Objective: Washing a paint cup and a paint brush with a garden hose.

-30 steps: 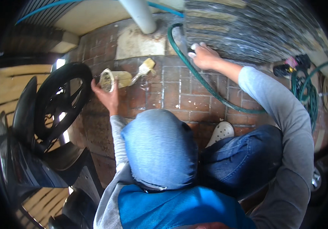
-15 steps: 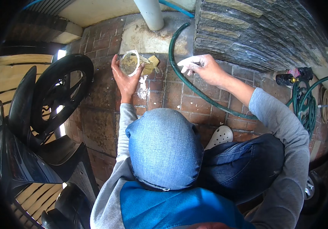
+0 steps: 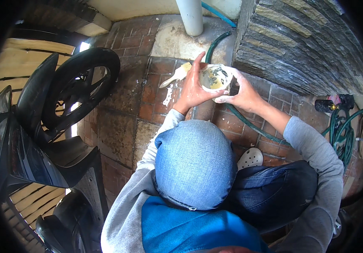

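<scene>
Between my two hands is a round plastic tub with a pale rim and patchy cream residue inside, its mouth facing up toward me. My left hand wraps its left side, thumb and fingers spread around it. On the other side my right hand grips the wall, its fingers smeared white. To the left of my left hand a paintbrush with a pale handle and yellowish bristles lies on the brick floor, beside a splash of white liquid.
A green hose curves over the floor behind and right of my hands. A stone-faced wall rises at the far right, a white pipe at the back. A motorcycle wheel stands at left. A coiled hose lies at far right.
My left hand has carried the tub rightward, away from the brush, which now shows fully. My right hand, previously apart with its fingers pinched, has come in and taken hold of the tub.
</scene>
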The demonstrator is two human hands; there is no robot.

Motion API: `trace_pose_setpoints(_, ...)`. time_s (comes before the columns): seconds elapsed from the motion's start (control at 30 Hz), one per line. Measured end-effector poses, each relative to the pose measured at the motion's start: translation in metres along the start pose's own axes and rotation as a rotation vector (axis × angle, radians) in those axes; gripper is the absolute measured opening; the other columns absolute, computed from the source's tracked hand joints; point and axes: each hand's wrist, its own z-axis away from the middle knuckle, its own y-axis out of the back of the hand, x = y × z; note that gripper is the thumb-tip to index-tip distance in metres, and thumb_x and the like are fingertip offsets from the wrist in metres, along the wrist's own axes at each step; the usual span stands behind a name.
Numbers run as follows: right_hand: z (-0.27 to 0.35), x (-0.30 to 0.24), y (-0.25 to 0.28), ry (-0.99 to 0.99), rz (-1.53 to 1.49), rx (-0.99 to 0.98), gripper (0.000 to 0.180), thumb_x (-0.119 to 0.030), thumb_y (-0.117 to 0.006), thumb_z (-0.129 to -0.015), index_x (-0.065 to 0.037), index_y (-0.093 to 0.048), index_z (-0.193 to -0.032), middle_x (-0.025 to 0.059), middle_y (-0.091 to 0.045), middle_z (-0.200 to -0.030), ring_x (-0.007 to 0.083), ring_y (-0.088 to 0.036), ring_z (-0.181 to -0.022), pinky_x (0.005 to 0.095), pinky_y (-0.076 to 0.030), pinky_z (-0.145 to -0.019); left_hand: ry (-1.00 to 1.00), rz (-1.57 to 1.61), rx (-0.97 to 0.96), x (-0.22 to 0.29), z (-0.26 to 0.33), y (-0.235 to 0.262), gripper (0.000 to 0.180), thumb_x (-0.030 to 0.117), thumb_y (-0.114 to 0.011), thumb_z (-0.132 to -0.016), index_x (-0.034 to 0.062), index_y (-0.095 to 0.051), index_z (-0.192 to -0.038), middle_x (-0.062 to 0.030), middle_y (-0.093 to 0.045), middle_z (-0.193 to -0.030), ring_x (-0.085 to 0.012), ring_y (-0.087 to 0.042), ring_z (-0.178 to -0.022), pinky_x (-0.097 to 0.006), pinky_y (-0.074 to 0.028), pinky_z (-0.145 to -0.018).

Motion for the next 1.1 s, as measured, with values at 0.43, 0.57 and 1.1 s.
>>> trace_pose_setpoints(0.43,0.008,0.003,-0.005,0.192,-0.156,0.219,0.085,-0.012,-0.089,-0.059,-0.001,-0.039,-0.127,0.0108,-0.054,-0.119,0.0178,-0.051,-0.113,0.0331,-0.039,-0.101,0.178,0.671,0.069,-0.038,0.003,0.005,0.095,0.031,-0.076,-0.076,0.0045,-0.017,-0.146,-0.0194,-0.046,-0.13,-0.027,-0.048,-0.119,-0.039,-0.041,-0.099)
trace_pose_setpoints(0.57,0.008,0.001,0.002,0.128,-0.152,0.248,0.087,-0.011,-0.088,-0.06,0.0,-0.036,-0.129,0.0117,-0.051,-0.123,0.0185,-0.05,-0.115,0.0324,-0.041,-0.1,0.448,-0.125,0.308,-0.118,0.026,0.046,0.066,0.031,-0.061,-0.087,0.0066,-0.031,-0.141,-0.0183,-0.042,-0.135,-0.029,-0.045,-0.121,-0.041,-0.038,-0.099)
trace_pose_setpoints(1.1,0.007,-0.005,0.0,0.072,-0.122,0.248,0.099,-0.01,-0.087,-0.062,0.0,-0.026,-0.139,0.0133,-0.046,-0.131,0.0192,-0.045,-0.122,0.033,-0.037,-0.105,0.803,-0.914,-0.075,-0.222,-0.001,0.085,0.07,0.056,-0.039,-0.092,0.0219,-0.02,-0.15,-0.015,-0.01,-0.156,-0.0331,-0.009,-0.144,-0.047,-0.014,-0.115)
